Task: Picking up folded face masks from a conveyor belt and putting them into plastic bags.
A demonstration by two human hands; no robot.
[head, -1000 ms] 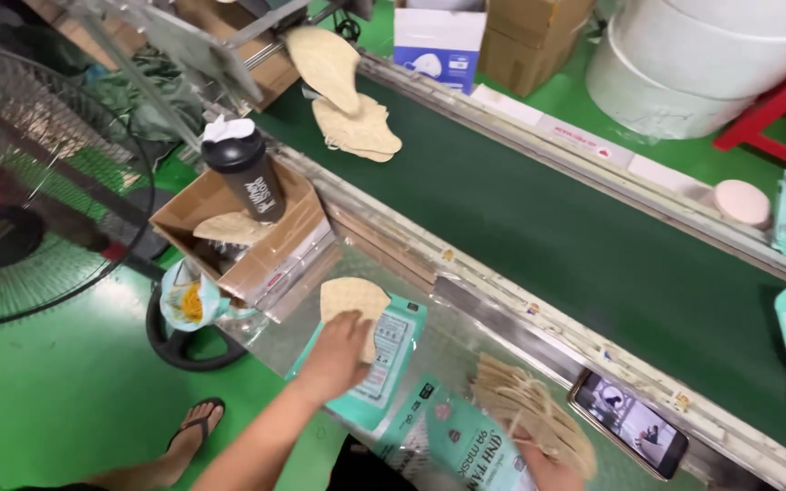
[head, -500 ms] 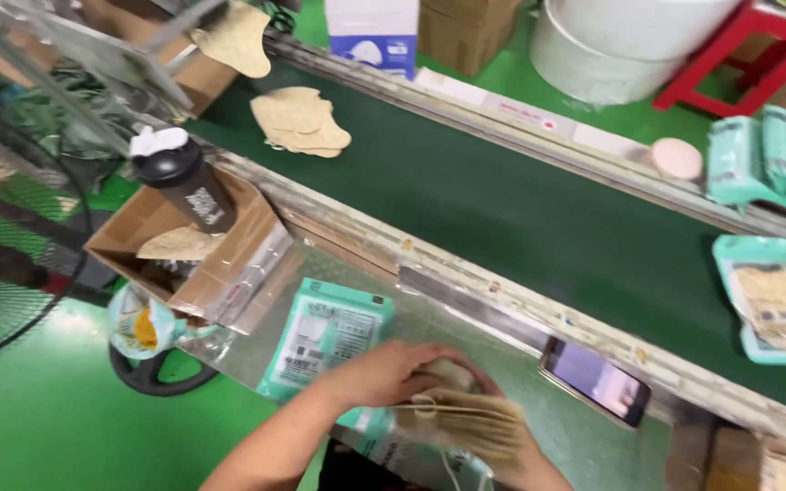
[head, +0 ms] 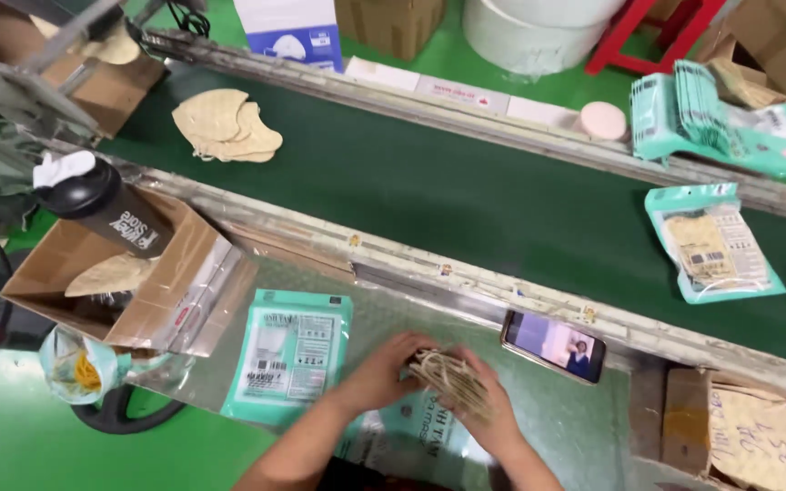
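Both hands, the left hand (head: 384, 368) and the right hand (head: 493, 409), squeeze a stack of tan masks (head: 448, 382) just above the shiny surface (head: 393, 314), near a teal packet (head: 291, 364), and a loose grip could let the masks slide and scatter.

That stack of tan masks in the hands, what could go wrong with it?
Both hands, left hand and right hand, squeeze the stack of masks edge-on, so it might fan out and slip. The phone lies close beside them and could get bumped. The teal packet hangs near the table edge and might slide off.
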